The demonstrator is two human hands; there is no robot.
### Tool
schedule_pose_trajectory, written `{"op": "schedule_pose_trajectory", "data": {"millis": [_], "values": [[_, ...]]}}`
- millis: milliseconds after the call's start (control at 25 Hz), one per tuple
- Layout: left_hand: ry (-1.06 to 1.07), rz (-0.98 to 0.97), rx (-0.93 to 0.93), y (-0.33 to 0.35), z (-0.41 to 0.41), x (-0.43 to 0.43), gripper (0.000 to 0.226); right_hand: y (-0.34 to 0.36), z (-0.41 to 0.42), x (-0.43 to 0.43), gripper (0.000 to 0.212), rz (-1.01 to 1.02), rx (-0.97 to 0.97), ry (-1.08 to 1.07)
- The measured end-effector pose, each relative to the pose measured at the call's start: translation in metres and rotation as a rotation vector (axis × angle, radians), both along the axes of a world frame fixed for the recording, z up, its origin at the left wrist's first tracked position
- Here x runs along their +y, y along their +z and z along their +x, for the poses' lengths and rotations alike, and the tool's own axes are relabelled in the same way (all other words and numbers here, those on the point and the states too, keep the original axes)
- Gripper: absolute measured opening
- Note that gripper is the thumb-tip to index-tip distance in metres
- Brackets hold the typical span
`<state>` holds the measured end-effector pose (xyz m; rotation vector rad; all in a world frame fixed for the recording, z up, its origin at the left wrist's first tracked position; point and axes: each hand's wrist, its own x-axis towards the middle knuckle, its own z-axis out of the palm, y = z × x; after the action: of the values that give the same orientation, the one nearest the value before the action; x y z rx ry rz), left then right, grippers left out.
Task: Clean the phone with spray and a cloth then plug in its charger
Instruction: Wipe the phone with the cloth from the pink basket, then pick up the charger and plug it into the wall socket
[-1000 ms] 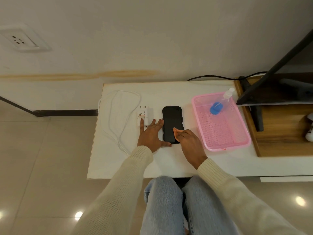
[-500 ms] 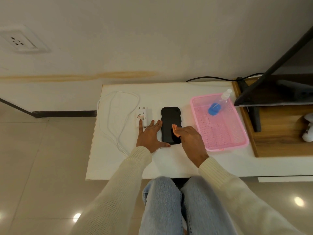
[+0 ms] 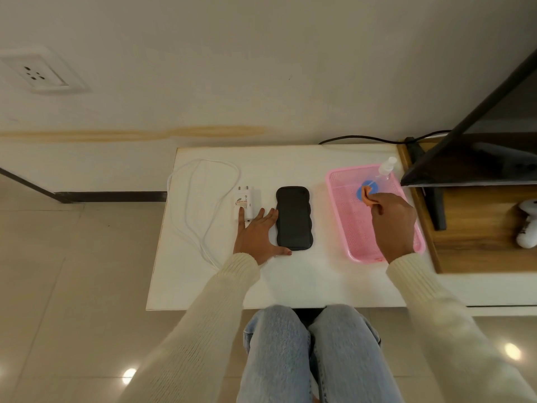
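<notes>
A black phone (image 3: 294, 218) in a wavy case lies screen up on the white table (image 3: 290, 282). My left hand (image 3: 255, 237) rests flat just left of it, fingers straight, the thumb at the phone's near corner and one fingertip on the white charger plug (image 3: 246, 199). Its white cable (image 3: 189, 205) loops off to the left. My right hand (image 3: 392, 222) hovers over the pink basket (image 3: 353, 228) and pinches a small orange cloth (image 3: 368, 198). The cloth hangs right by the blue base of the clear spray bottle (image 3: 385, 169), which lies in the basket's far corner.
A wall socket (image 3: 35, 72) sits high on the wall at the far left. A black TV (image 3: 479, 126) on a wooden stand borders the basket on the right, with a black cable (image 3: 363, 138) behind it. A white object (image 3: 527, 228) lies on the wooden shelf.
My right hand has lifted the orange cloth off the phone and carried it right, over the pink basket. My left hand stays flat beside the phone.
</notes>
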<state>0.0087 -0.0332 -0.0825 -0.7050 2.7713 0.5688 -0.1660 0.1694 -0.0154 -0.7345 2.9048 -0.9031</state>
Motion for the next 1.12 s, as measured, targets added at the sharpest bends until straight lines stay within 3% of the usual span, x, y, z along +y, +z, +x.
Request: {"op": "schedule_pose_trajectory", "data": {"millis": [240,520,760,840,920,1000,1120], "values": [[0.005,-0.006,0.000,-0.002,0.000,0.000,0.107,-0.027,-0.006,-0.001,0.009,0.430,0.057,0.000],[0.010,-0.023,-0.011,-0.002,0.000,0.000,0.107,-0.037,-0.004,-0.007,0.005,0.459,-0.038,0.042],[0.002,-0.011,-0.030,0.002,-0.001,0.002,0.106,-0.011,0.005,-0.017,0.018,0.621,0.026,0.029],[-0.011,-0.044,-0.066,0.006,-0.003,0.002,0.104,0.003,0.014,-0.026,0.011,0.501,0.044,-0.006],[-0.053,-0.095,-0.046,0.009,-0.002,0.006,0.095,0.017,0.030,-0.042,0.018,0.315,0.031,0.015],[-0.053,-0.086,0.124,0.013,0.008,0.011,0.075,0.026,0.050,-0.061,0.020,0.083,-0.049,0.080],[0.226,0.089,0.518,0.020,0.031,0.011,0.047,0.023,0.075,-0.093,0.019,-0.193,-0.256,0.085]]}}
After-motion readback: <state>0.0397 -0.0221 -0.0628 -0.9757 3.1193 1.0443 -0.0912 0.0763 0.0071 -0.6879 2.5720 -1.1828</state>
